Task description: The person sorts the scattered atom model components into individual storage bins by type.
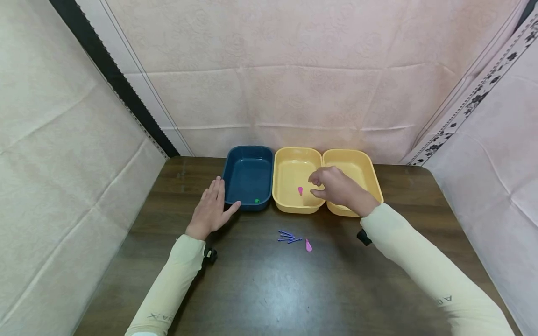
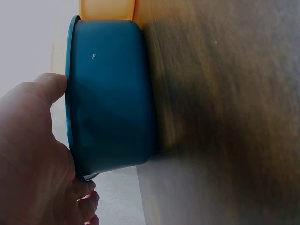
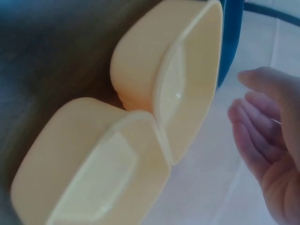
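My left hand (image 1: 211, 209) rests at the left side of a dark blue tray (image 1: 248, 150), fingers straight and thumb toward its near corner. The left wrist view shows the thumb (image 2: 54, 86) at the rim. A small green piece (image 1: 257, 201) lies in that tray. My right hand (image 1: 337, 185) hovers above the place where two yellow trays meet, fingers loosely bent. Between its thumb and fingers nothing shows in the right wrist view. A pink teardrop-shaped piece (image 1: 300, 190) appears within the middle yellow tray (image 1: 299, 209), left of the right fingertips.
Several thin blue-purple sticks (image 1: 287, 237) lie on the brown table (image 1: 252, 284) in front of the trays, beside another pink teardrop-shaped piece (image 1: 308, 245). The right yellow tray (image 1: 352, 155) stands against the middle one. Pale cloth (image 1: 286, 102) hangs behind.
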`<state>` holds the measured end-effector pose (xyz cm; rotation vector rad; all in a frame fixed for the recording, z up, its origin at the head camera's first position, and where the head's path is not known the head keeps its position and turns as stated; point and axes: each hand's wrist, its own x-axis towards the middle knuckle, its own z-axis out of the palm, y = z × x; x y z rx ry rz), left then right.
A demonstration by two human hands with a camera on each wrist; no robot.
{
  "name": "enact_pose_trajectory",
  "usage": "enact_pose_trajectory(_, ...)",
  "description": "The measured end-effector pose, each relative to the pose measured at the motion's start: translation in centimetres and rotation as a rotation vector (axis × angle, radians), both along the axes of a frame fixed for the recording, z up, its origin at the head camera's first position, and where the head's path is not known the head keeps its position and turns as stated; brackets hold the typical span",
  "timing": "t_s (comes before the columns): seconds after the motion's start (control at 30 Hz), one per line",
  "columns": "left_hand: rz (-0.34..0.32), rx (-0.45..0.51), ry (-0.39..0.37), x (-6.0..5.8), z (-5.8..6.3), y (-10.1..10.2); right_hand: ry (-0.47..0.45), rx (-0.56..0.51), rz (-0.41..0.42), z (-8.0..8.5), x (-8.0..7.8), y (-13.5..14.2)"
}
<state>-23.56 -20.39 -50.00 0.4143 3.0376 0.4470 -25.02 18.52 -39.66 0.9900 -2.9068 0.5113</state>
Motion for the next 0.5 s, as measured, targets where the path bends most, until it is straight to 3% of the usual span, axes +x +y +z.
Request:
enact_pose_trajectory(0.2, 0.000, 0.006, -0.003, 0.0, -0.1, 0.0, -0.030, 0.021, 0.022, 0.2, 2.3, 0.4)
enact_pose_trajectory(0.5, 0.002, -0.002, -0.007, 0.0, 0.0, 0.0, -0.026, 0.011, 0.123, -1.6, 4.6, 1.1)
